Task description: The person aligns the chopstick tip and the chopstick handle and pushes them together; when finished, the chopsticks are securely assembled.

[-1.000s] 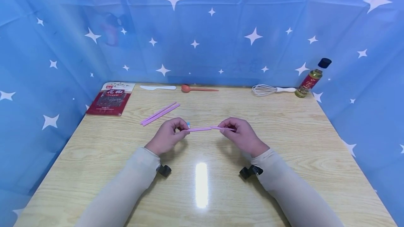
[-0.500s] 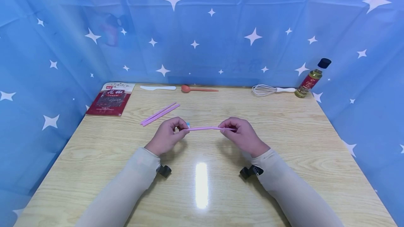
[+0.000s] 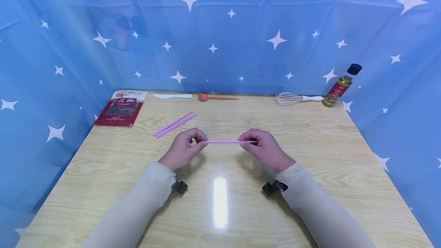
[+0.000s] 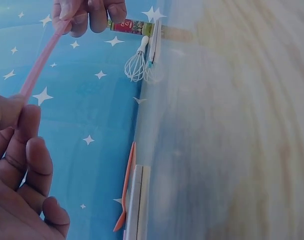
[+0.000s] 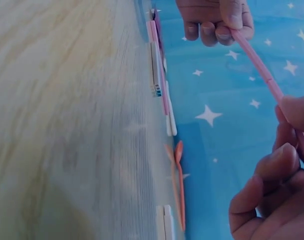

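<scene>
My left hand pinches the left end of a pink chopstick between thumb and fingers. At its other end, my right hand pinches it the same way. The two pieces of the chopstick meet in one straight line, with a thin seam showing in the right wrist view. Both hands are raised over the middle of the table. Left of and behind the left hand lie two more pink chopsticks, side by side. A small white and blue thing peeks out behind the left fingertips, mostly hidden.
Along the back edge of the wooden table lie a red spice packet, a white knife, an orange spoon and a whisk. An oil bottle stands at the back right. A starred blue curtain surrounds the table.
One second ago the chopstick's two pieces sat slightly out of line, then met at a shallow bend. Now they lie straight. Both hands have barely moved and keep their pinch.
</scene>
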`<move>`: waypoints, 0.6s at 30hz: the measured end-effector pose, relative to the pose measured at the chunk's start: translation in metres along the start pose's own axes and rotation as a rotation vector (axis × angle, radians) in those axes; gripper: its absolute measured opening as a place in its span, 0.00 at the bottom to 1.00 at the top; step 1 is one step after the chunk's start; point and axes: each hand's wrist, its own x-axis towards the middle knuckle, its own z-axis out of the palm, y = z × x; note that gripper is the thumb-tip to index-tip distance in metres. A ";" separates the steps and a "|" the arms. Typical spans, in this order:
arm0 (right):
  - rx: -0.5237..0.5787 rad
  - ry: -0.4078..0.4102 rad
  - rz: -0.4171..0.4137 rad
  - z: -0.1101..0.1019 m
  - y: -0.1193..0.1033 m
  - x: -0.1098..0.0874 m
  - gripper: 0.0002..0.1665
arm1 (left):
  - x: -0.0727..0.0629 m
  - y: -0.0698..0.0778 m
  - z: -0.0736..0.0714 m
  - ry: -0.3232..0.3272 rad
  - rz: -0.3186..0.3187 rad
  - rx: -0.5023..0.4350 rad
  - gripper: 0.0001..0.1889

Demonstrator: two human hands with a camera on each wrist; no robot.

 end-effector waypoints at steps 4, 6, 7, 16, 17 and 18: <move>0.006 0.017 0.010 -0.001 -0.001 0.001 0.06 | 0.000 0.000 0.000 0.002 -0.011 0.023 0.02; 0.004 0.027 0.020 -0.001 -0.001 0.001 0.06 | 0.001 0.000 -0.001 0.003 -0.012 0.029 0.03; 0.003 0.030 0.027 -0.001 -0.001 0.001 0.07 | 0.001 -0.001 -0.001 0.005 -0.011 0.031 0.03; -0.006 0.008 0.019 0.000 -0.001 0.001 0.05 | 0.000 0.000 0.000 0.018 0.041 0.022 0.02; -0.006 0.005 0.014 0.000 -0.001 0.000 0.05 | 0.000 0.000 0.001 0.016 0.049 0.020 0.03; -0.007 0.002 0.010 0.001 -0.002 0.000 0.05 | 0.000 0.001 0.001 0.014 0.056 0.017 0.03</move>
